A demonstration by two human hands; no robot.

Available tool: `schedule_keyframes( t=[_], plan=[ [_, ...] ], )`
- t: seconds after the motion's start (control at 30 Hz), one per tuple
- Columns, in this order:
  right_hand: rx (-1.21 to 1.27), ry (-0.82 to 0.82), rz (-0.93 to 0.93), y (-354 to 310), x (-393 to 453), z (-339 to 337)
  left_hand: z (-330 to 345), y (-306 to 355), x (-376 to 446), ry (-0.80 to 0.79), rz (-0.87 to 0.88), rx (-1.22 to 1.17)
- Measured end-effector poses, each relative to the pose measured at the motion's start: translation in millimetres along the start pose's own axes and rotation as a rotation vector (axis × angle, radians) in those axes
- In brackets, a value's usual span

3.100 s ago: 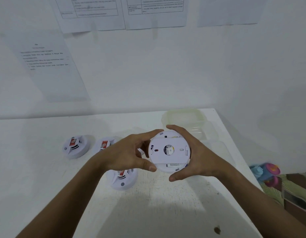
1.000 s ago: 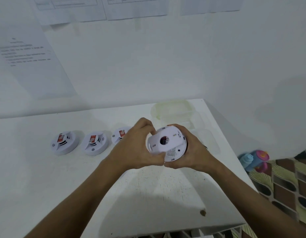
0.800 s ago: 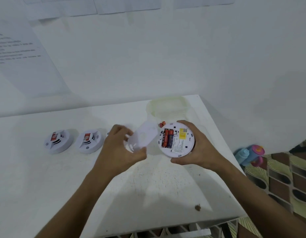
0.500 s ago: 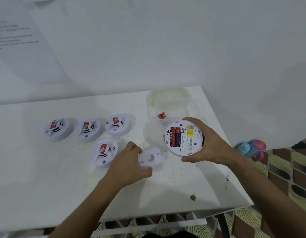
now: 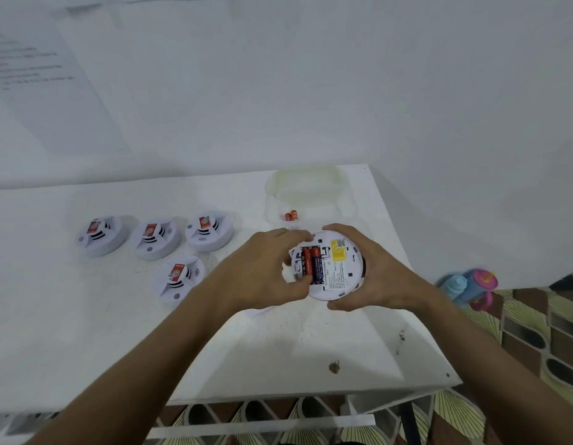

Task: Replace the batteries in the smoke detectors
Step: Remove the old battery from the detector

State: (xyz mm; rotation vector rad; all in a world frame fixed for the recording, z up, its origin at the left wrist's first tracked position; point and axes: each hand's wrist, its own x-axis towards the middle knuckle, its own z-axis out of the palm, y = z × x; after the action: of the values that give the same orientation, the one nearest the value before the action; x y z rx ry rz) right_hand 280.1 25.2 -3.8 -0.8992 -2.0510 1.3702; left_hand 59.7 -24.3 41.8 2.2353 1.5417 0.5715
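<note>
My right hand grips a round white smoke detector above the table, its open back facing me. A red and a dark blue battery sit side by side in its compartment. My left hand has its thumb at the red battery's lower end and its fingertips at the upper end, pinching it. A white sliver of the removed back cover shows on the table under my left wrist. Two loose red batteries lie in a clear plastic container behind the detector.
Several more white smoke detectors rest face up on the white table: three in a row and one nearer. A brown speck lies near the front edge. Blue and pink bottles lie on the floor at right.
My left hand pulled the back cover off, set it down on the table, then came back up to the batteries in the open compartment. My right hand kept hold of the detector.
</note>
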Motion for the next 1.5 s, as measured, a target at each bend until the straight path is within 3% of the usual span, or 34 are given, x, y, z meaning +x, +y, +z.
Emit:
schedule_keyframes(
  t=[0.37, 0.83, 1.07, 1.27, 1.5],
  plan=[
    [0.004, -0.003, -0.05, -1, -11, -16, 4, 20, 17, -0.05, 0.07, 0.096],
    [0.031, 0.011, -0.073, 1, -6, -17, 5, 39, 29, -0.19, 0.109, 0.451],
    [0.047, 0.015, -0.063, 1, 3, -23, -1, 28, 29, -0.171, 0.105, 0.433],
    [0.123, 0.088, -0.046, 2, 20, -31, 5, -1, 32, 0.025, 0.32, 0.463],
    [0.124, 0.156, -0.049, 8, 42, -38, 7, -13, 52, 0.157, 0.13, 0.08]
  ],
)
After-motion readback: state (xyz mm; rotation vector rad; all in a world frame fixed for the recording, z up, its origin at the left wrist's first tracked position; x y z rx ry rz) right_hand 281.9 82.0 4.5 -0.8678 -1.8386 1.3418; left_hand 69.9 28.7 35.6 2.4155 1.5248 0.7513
